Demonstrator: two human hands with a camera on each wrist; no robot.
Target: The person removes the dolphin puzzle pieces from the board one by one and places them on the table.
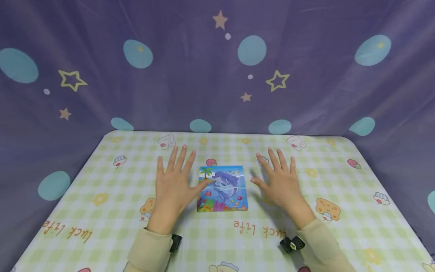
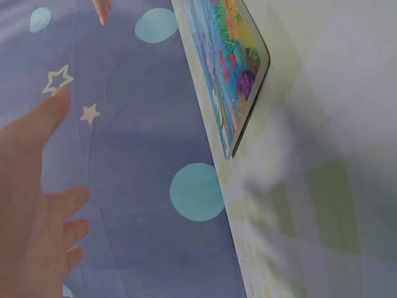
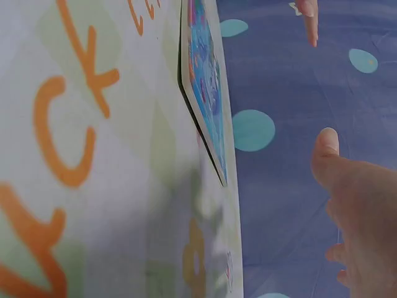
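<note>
A square, thin picture board (image 1: 222, 189) with a dolphin, a palm tree and sea plants lies flat on the table between the two hands. To its left is my left hand (image 1: 175, 185), fingers spread and straight, its thumb reaching over the board's left edge in the head view. My right hand (image 1: 280, 183) hovers to the right of the board with fingers spread, holding nothing. Both wrist views show the hands raised above the table, apart from the board; its edge (image 2: 251, 115) shows in the left wrist view and again as a pale rim (image 3: 201, 118) in the right one.
A green-and-white checked tablecloth (image 1: 112, 181) with cartoon prints and orange lettering covers the table. Behind it and along the sides hangs a purple curtain (image 1: 190, 83) with stars and blue ovals. A dark strap piece (image 1: 292, 244) sits by the right wrist.
</note>
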